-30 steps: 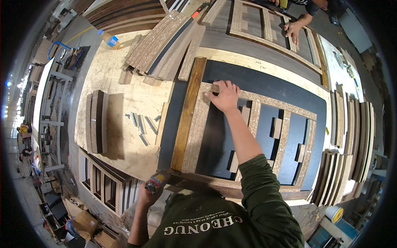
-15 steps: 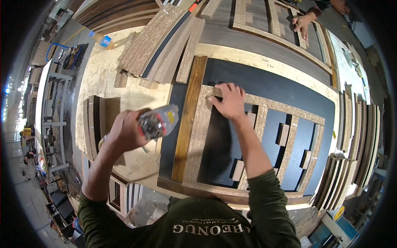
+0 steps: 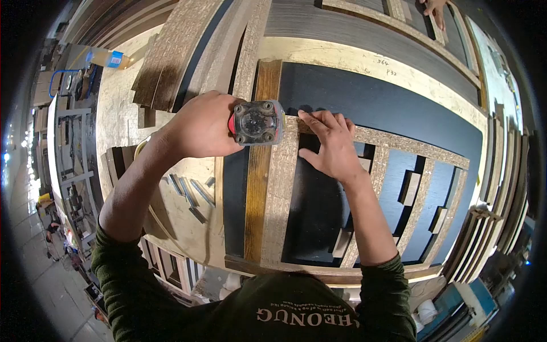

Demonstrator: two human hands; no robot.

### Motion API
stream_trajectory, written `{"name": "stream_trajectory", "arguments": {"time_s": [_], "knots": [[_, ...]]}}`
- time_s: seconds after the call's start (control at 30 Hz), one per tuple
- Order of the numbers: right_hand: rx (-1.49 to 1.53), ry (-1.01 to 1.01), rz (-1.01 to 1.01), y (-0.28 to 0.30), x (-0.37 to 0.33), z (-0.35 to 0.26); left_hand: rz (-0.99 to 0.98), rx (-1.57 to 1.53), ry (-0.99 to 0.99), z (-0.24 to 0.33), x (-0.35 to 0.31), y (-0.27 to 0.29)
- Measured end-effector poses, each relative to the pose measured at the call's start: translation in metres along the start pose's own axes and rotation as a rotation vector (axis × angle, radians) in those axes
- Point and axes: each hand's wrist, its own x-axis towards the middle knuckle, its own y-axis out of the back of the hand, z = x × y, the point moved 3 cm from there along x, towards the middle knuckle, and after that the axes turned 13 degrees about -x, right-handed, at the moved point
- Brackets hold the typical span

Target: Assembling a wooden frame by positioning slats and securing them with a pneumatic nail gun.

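Two hands, one corner

Best, probably, to hold the power tool (image 3: 256, 123) square and keep the right hand (image 3: 335, 143) clear of it. The left hand (image 3: 205, 126), upper left of centre, wraps closed around the tool. The right spreads thumb and fingers partway apart over the speckled frame (image 3: 280, 205), which lies at centre and right on a dark panel (image 3: 370, 100).

On the pale wooden counter (image 3: 117, 97): a big black board (image 3: 342, 82), a grey board (image 3: 319, 23) farther off, a pile of long planks (image 3: 176, 51), short metal strips (image 3: 185, 191) left of the black board, and, at the far left, a bottle (image 3: 108, 58).
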Motion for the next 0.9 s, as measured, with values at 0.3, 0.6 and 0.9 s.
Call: {"name": "stream_trajectory", "arguments": {"time_s": [0.3, 0.6, 0.9], "knots": [[0.035, -0.013, -0.065, -0.003, 0.0, 0.003, 0.116, -0.016, -0.093, -0.009, 0.001, -0.009], [0.059, -0.076, -0.053, -0.005, -0.001, 0.0, 0.044, 0.042, -0.12, -0.021, 0.003, -0.015], [0.092, -0.074, -0.004, -0.006, -0.001, 0.002, -0.014, 0.047, -0.059, -0.022, 0.008, -0.017]]}}
